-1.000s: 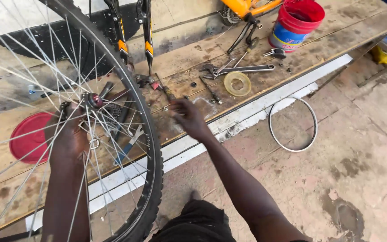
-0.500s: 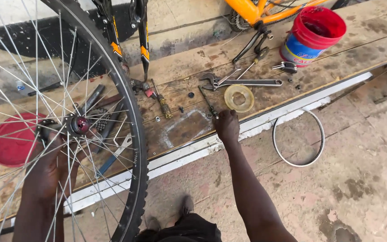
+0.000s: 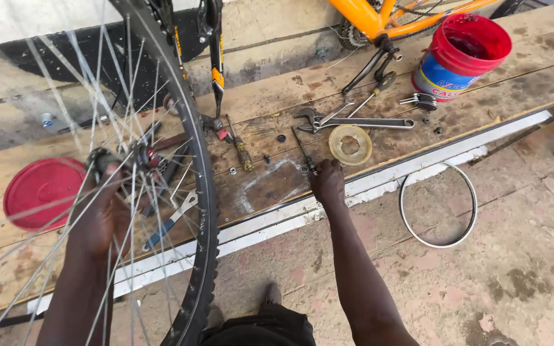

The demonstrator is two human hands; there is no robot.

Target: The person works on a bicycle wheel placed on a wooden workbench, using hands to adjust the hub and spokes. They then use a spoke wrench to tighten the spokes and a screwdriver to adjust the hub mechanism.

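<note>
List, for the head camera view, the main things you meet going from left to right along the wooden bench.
Red lid → left hand at the wheel hub → small screwdriver → right hand → yellowish ring → adjustable wrench → red bucket.

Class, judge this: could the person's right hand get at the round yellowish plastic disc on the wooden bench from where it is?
Probably yes: the right hand rests beside the yellowish plastic disc, with bare wood between them.
</note>
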